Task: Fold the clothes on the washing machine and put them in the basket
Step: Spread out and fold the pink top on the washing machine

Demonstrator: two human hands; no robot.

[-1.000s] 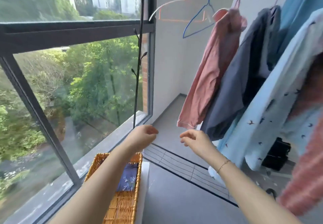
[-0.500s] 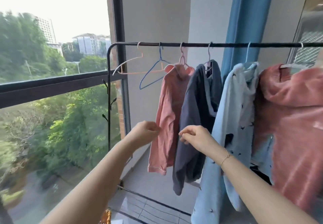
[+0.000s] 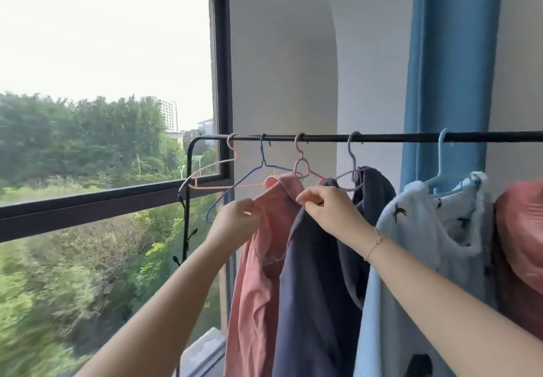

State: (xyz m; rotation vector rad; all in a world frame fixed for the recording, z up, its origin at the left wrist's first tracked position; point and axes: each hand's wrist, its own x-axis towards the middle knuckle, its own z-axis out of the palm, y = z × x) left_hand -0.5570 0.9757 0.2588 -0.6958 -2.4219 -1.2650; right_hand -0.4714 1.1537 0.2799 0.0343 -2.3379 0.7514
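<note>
Both your hands pinch the pink cotton shirt (image 3: pixel 261 259) at its collar, left hand (image 3: pixel 235 224) and right hand (image 3: pixel 329 212) grip clenched on fabric, likely to slip it off its pink plastic hanger (image 3: pixel 302 168).

I note a rail (image 3: pixel 382 138) running across from the window (image 3: pixel 117 112) at left to the frame's right edge, the curtain (image 3: pixel 449 68) behind it. Two bare hangers (image 3: pixel 235 179) hang at its left end. Rightward follow four garments: first shirt (image 3: pixel 258 273), second shirt (image 3: pixel 317 288), a patterned top (image 3: pixel 435 244), then a fourth garment (image 3: pixel 520 229) (cut off by the frame). My left hand (image 3: pixel 235 224) holds the first shirt's left shoulder; my right hand (image 3: pixel 329 212) pinches its right shoulder.
</note>
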